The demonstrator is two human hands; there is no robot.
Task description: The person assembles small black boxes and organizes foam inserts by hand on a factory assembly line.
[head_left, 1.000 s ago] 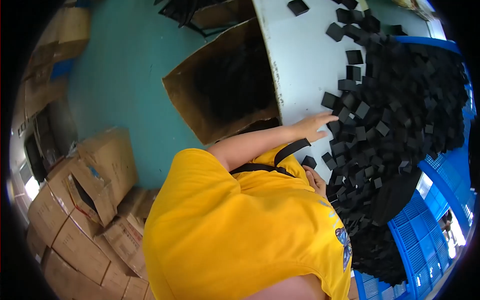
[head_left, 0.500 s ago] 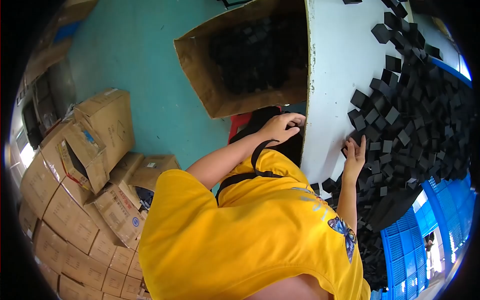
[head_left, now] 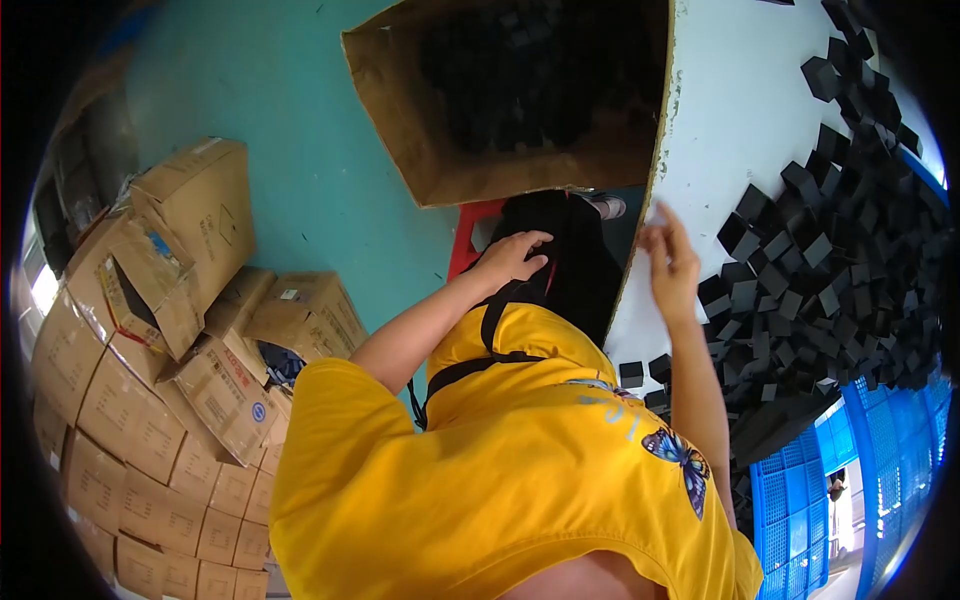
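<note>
My left hand point(head_left: 513, 257) rests above the dark trousers point(head_left: 580, 262), its fingers loosely bent, thumb apart, nothing visible in it. Over the near edge of the white table point(head_left: 715, 120), my right hand point(head_left: 672, 250) is raised with its fingers apart and slightly blurred; I see nothing in it. Right of that hand lies a large pile of black blocks point(head_left: 835, 275), some loose at its edge. An open cardboard box point(head_left: 400, 135) beside the table's left edge holds many dark pieces, dim in shadow.
A red stool point(head_left: 463, 243) shows partly beside the trousers. Stacked cardboard cartons point(head_left: 150, 400) fill the lower left, with opened boxes point(head_left: 205, 220) above them on the green floor point(head_left: 300, 150). Blue plastic crates point(head_left: 790, 510) stand at the lower right.
My right hand has moved left, from the pile's edge to the table's edge. My left hand has drawn back from the table's edge onto the trousers. The view has shifted.
</note>
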